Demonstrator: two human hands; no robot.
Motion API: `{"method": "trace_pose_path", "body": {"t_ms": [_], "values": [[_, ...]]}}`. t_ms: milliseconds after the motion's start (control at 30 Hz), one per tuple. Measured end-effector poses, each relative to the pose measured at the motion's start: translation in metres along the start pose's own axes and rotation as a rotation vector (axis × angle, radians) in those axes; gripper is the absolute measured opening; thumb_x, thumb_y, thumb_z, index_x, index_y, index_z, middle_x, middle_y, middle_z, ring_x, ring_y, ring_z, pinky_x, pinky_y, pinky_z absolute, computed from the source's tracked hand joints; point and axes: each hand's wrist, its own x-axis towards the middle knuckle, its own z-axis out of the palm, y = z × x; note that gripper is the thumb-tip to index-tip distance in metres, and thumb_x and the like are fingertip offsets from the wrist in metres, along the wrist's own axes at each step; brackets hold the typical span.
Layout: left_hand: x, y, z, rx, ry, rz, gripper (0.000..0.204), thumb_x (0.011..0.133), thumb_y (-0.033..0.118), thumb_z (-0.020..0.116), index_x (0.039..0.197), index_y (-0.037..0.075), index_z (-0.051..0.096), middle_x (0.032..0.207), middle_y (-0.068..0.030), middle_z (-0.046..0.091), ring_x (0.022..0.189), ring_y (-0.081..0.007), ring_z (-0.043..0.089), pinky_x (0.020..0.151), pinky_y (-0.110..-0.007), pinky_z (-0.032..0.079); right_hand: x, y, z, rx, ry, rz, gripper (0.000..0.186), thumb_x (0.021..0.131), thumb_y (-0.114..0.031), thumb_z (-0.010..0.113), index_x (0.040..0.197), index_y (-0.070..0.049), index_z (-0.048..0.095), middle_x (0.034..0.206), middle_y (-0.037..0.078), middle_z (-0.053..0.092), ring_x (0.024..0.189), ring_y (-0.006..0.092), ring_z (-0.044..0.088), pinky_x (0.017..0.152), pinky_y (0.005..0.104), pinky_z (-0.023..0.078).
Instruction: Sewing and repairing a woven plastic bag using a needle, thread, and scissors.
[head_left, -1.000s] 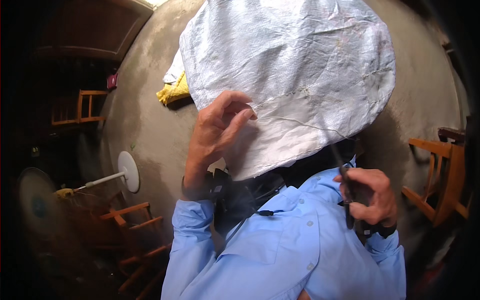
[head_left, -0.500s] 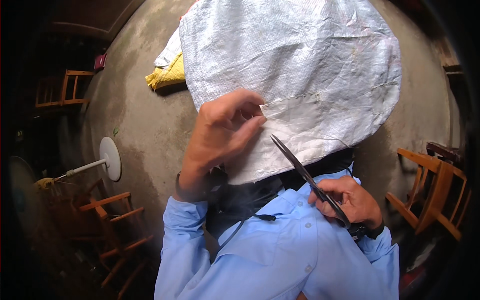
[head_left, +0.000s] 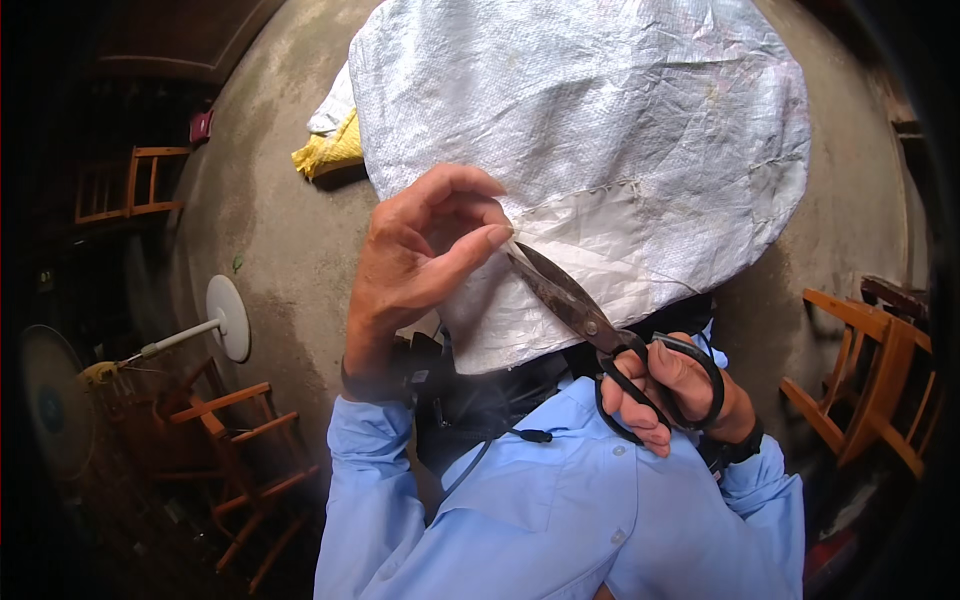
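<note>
A large silvery-white woven sack (head_left: 570,100) lies spread in front of my body. A whiter cloth patch (head_left: 590,235) with dark stitches along its upper edge sits on its near part. My left hand (head_left: 420,240) is closed in a pinch at the patch's left corner, thumb against index finger, a pale sliver of cloth between them. My right hand (head_left: 680,395) has its fingers through the black handles of the scissors (head_left: 575,305). The blades are slightly apart, their tips right by my left fingertips. A dark thread (head_left: 672,280) trails from the sack at the right.
Behind the sack's left side lies a yellow and white bag (head_left: 335,145) on the concrete floor (head_left: 290,250). A white fan with a round base (head_left: 228,318) stands at the left. Wooden chairs (head_left: 235,420) are at the left, and another wooden chair (head_left: 865,375) is at the right.
The scissors have moved up and left to my left fingertips, and their blades have opened. My right hand has turned, its fingers now showing in the handles. My left hand has shifted slightly left.
</note>
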Motion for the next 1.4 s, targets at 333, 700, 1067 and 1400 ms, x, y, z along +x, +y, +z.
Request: {"method": "trace_pose_path", "body": {"t_ms": [333,700,1067,1400], "values": [[-0.004,-0.007,-0.004,-0.028,-0.003,0.071,0.033,0.090,-0.003,0.072,0.123,-0.002,0.063,0.096,-0.0059,0.073,0.093,-0.0101,0.069,0.085,-0.025,0.054,0.006,0.002,0.008,0.032,0.024,0.009,0.075,0.111,-0.057,0.036,0.102,0.010,0.066,0.064,0.003,0.055,0.050,0.0114,0.055,0.044,0.0263,0.047],[-0.006,-0.016,-0.005,-0.051,0.012,0.129,0.034,0.088,-0.006,0.075,0.120,-0.001,0.064,0.096,-0.0066,0.074,0.093,-0.0110,0.070,0.085,-0.025,0.054,0.009,0.006,0.009,0.058,0.030,0.019,0.075,0.111,-0.058,0.035,0.101,0.010,0.066,0.063,0.003,0.055,0.049,0.0109,0.055,0.042,0.0266,0.046],[-0.009,-0.016,-0.007,-0.049,-0.009,0.130,0.034,0.088,-0.007,0.074,0.119,-0.002,0.064,0.095,-0.0069,0.074,0.093,-0.0113,0.071,0.085,-0.026,0.056,0.018,0.007,0.012,0.132,0.057,0.036,0.077,0.109,-0.061,0.037,0.100,0.010,0.065,0.063,0.002,0.052,0.047,0.0097,0.052,0.039,0.0274,0.046],[-0.010,-0.022,-0.010,-0.022,-0.016,0.183,0.032,0.087,-0.008,0.074,0.117,-0.003,0.063,0.094,-0.0071,0.074,0.091,-0.0115,0.071,0.083,-0.026,0.055,0.020,0.009,0.018,0.021,0.128,0.032,0.081,0.106,-0.067,0.040,0.094,0.009,0.067,0.058,-0.001,0.049,0.044,0.0083,0.050,0.038,0.0255,0.043]]}}
